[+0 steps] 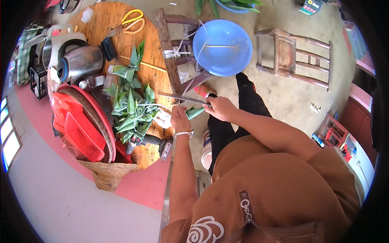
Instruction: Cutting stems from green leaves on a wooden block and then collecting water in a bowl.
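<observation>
My right hand point(222, 108) is closed around the end of a long, thin grey-brown stick point(182, 97), which reaches left above my other hand. My left hand point(179, 120), with a bracelet at its wrist, is closed on a green leaf bundle point(195, 112). Leaf tips show to the right of its fingers; the rest of the bundle is hidden. Pale string point(199, 46) hangs from a wooden chair point(169, 52) down toward my hands. Left of them, a heap of green leaf-wrapped bundles point(131, 109) lies on the wooden table point(156, 87), beside a crumpled white wad point(163, 118).
A blue basin point(223, 50) with a thin stick across it is ahead. The table also bears scissors point(133, 21), a steel kettle point(81, 62), a red basket point(84, 135) and a power drill point(152, 142). Another wooden chair point(285, 52) is at right; a bucket point(206, 150) is by my leg.
</observation>
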The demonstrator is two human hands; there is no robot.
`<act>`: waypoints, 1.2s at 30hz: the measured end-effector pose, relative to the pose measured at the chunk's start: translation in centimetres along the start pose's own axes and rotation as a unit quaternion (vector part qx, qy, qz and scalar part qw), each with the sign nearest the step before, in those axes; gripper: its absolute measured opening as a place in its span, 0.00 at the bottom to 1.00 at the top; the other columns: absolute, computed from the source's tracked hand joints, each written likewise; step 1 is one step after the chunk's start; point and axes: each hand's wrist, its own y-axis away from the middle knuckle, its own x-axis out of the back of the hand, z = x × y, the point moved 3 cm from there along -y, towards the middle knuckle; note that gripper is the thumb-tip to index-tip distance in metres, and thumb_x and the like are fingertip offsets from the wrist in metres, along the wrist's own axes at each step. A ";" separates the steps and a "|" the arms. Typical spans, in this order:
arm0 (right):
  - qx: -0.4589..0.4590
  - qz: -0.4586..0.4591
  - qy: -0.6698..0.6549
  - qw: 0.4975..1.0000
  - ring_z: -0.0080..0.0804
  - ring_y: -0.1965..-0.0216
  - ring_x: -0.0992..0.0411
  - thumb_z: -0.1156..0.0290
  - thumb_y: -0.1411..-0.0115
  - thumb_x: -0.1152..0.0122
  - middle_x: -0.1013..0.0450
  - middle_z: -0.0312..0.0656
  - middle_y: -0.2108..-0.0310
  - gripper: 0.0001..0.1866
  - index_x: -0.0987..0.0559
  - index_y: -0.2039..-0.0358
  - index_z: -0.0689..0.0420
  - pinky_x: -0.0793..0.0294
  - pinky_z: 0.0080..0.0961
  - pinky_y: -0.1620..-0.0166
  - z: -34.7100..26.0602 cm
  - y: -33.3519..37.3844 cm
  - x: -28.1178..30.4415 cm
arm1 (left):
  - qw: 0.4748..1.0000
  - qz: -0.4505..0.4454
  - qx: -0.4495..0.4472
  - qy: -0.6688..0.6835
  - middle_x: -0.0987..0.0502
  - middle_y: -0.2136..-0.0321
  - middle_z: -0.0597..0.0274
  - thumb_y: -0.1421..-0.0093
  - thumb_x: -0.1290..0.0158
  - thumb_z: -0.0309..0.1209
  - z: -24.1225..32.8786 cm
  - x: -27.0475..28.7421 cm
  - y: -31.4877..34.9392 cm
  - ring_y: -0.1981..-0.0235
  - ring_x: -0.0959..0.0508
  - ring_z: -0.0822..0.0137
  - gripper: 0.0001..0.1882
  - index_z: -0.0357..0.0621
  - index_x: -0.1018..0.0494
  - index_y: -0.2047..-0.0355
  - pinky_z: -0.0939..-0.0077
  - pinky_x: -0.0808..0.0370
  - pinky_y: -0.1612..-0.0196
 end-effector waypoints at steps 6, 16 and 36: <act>-0.017 0.014 -0.045 0.999 0.49 0.77 0.29 0.58 0.42 0.48 0.30 0.49 0.84 0.16 0.26 0.74 0.60 0.31 0.42 0.72 -1.9 -0.3 1.6 | 1.000 -0.012 -0.019 -0.009 0.24 0.78 0.55 0.35 0.61 0.37 0.5 0.6 -2.9 0.76 0.25 0.59 0.16 0.39 0.32 0.74 0.68 0.31 0.68; -0.030 0.009 0.019 0.999 0.49 0.75 0.28 0.59 0.43 0.48 0.28 0.49 0.80 0.15 0.27 0.72 0.60 0.29 0.42 0.70 -1.0 -1.2 -1.7 | 0.999 -0.022 0.002 0.025 0.24 0.79 0.56 0.35 0.60 0.38 -2.1 -0.3 -3.4 0.76 0.26 0.62 0.17 0.38 0.32 0.74 0.69 0.30 0.69; -0.031 -0.020 0.051 0.998 0.47 0.74 0.27 0.61 0.44 0.46 0.27 0.48 0.79 0.13 0.26 0.71 0.59 0.28 0.40 0.70 -0.6 -0.6 0.9 | 0.997 -0.073 -0.029 -0.023 0.25 0.76 0.59 0.35 0.61 0.35 -0.6 -0.2 -2.8 0.71 0.27 0.68 0.15 0.35 0.31 0.70 0.73 0.32 0.64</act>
